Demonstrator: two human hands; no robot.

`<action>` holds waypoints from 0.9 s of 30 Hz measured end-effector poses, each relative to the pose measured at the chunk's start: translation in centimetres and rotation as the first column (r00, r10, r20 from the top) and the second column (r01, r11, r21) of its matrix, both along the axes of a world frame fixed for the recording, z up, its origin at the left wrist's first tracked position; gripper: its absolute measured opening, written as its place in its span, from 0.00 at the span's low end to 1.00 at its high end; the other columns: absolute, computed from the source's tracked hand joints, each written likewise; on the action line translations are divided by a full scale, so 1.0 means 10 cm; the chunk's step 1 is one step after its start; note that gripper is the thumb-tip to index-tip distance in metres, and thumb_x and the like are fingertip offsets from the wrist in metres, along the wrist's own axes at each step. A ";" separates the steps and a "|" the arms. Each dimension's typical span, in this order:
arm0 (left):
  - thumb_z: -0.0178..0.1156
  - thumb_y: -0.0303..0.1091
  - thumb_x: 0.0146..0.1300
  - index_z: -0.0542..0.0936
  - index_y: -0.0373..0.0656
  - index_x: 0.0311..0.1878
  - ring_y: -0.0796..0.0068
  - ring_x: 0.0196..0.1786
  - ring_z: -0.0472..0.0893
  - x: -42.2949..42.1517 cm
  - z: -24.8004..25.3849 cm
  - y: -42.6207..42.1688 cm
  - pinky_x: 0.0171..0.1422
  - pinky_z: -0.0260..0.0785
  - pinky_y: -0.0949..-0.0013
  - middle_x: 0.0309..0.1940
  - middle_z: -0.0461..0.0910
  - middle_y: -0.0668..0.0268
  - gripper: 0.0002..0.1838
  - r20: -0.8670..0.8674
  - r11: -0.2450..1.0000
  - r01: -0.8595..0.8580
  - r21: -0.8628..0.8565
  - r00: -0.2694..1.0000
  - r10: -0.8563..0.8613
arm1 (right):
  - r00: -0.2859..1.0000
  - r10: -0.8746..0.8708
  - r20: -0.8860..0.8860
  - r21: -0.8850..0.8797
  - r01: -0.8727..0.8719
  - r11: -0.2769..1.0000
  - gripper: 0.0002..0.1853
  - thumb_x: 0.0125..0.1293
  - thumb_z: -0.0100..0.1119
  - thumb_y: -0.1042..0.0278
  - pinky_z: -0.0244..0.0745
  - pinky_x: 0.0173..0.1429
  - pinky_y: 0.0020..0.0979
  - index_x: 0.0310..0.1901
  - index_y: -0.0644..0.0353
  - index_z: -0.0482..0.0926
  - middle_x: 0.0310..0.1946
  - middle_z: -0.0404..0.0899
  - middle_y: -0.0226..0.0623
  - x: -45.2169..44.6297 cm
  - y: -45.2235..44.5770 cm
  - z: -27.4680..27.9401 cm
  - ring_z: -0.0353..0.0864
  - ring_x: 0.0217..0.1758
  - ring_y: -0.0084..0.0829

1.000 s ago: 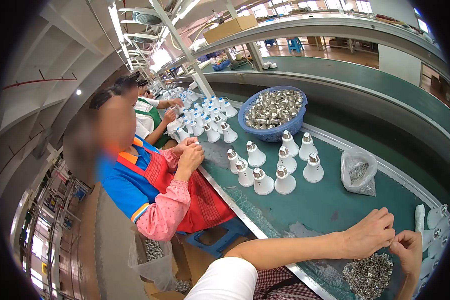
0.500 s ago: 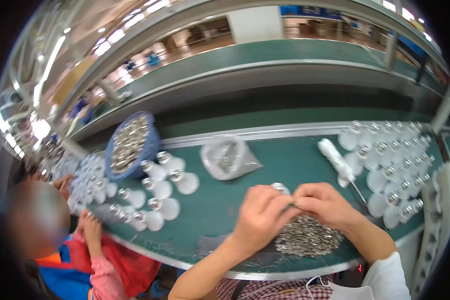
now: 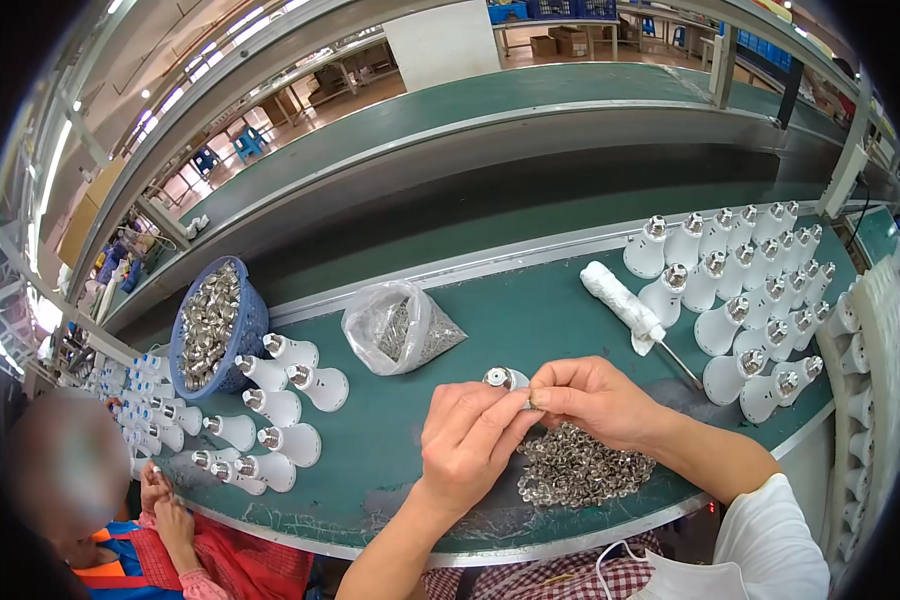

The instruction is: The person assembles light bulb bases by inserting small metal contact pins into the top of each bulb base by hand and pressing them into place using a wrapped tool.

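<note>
Left hand point(image 3: 465, 435): fingers bent, thumb and forefinger tips meeting those of the other hand. Right hand point(image 3: 595, 400): thumb and forefinger pinched on a small piece point(image 3: 534, 402), mostly hidden by the fingertips. One white bulb point(image 3: 517, 380) with a metal cap, just behind the left fingers, cap showing above them; whether the left hand grips it cannot be told. Pile of small metal parts point(image 3: 580, 470), loose on the green tabletop point(image 3: 530, 325), directly below the right hand and wrist. Tool with a white-wrapped handle point(image 3: 620, 302) and thin metal shaft, lying aslant beyond the right hand, its shaft pointing toward the near edge. Capped bulbs point(image 3: 725, 378), several rows, standing to the right of the tool. Clear plastic bag point(image 3: 370, 345), open-mouthed, small metal parts inside, beyond the left hand. Second, smaller group of capped bulbs point(image 3: 320, 390), standing left of the bag. Blue basket point(image 3: 253, 338), heaped with metal caps, just behind that group. Co-worker's hands point(image 3: 175, 520), held close together at the table's left edge; contents too small to tell. Further bulbs with blue tips, clustered beyond the co-worker. Long green-topped bench point(image 3: 450, 115), running across behind the table.
</note>
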State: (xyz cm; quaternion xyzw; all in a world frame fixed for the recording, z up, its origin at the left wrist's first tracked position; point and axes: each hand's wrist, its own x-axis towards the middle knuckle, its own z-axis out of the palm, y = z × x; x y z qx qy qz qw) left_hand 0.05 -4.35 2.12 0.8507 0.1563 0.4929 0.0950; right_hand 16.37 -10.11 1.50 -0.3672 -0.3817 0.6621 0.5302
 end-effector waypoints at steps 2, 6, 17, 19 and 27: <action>0.70 0.24 0.42 0.81 0.39 0.37 0.67 0.31 0.77 -0.01 -0.01 0.00 0.34 0.68 0.68 0.27 0.78 0.65 0.15 0.002 1.000 0.001 0.022 1.000 -0.001 | 0.999 0.000 0.038 0.005 -0.001 1.000 0.08 0.66 0.55 0.66 0.60 0.32 0.18 0.35 0.62 0.77 0.24 0.70 0.22 0.01 -0.01 0.01 0.63 0.28 0.14; 0.68 0.22 0.44 0.81 0.38 0.37 0.67 0.31 0.77 -0.01 -0.02 0.00 0.34 0.68 0.69 0.28 0.79 0.65 0.14 -0.007 0.996 -0.020 0.086 1.000 0.021 | 0.988 -0.038 0.151 0.093 0.024 0.995 0.08 0.66 0.55 0.66 0.60 0.33 0.17 0.35 0.63 0.76 0.24 0.69 0.21 0.01 0.00 0.01 0.62 0.29 0.12; 0.65 0.20 0.48 0.80 0.37 0.42 0.68 0.30 0.76 -0.19 -0.11 0.07 0.35 0.68 0.70 0.26 0.77 0.63 0.15 0.007 0.989 -0.113 -0.092 0.993 0.114 | 0.730 -0.194 0.655 0.276 0.007 0.961 0.11 0.62 0.55 0.66 0.69 0.32 0.26 0.32 0.67 0.76 0.23 0.77 0.35 0.03 0.21 0.26 0.75 0.27 0.22; 0.66 0.25 0.49 0.77 0.36 0.48 0.73 0.30 0.74 -0.21 -0.14 0.07 0.36 0.67 0.72 0.26 0.75 0.64 0.19 -0.053 0.913 -0.172 -0.370 0.985 0.164 | 0.545 -0.150 0.825 0.221 -0.067 0.973 0.12 0.57 0.55 0.64 0.74 0.35 0.34 0.30 0.68 0.77 0.24 0.80 0.46 0.05 0.33 0.34 0.82 0.29 0.38; 0.69 0.32 0.50 0.77 0.38 0.49 0.79 0.28 0.70 -0.09 -0.24 0.15 0.36 0.65 0.74 0.24 0.72 0.68 0.22 -0.109 0.737 -0.111 -0.667 0.993 0.051 | 0.299 -0.059 0.952 0.119 -0.187 0.975 0.12 0.51 0.56 0.65 0.75 0.37 0.38 0.27 0.68 0.79 0.23 0.79 0.49 -0.01 0.58 0.42 0.81 0.30 0.45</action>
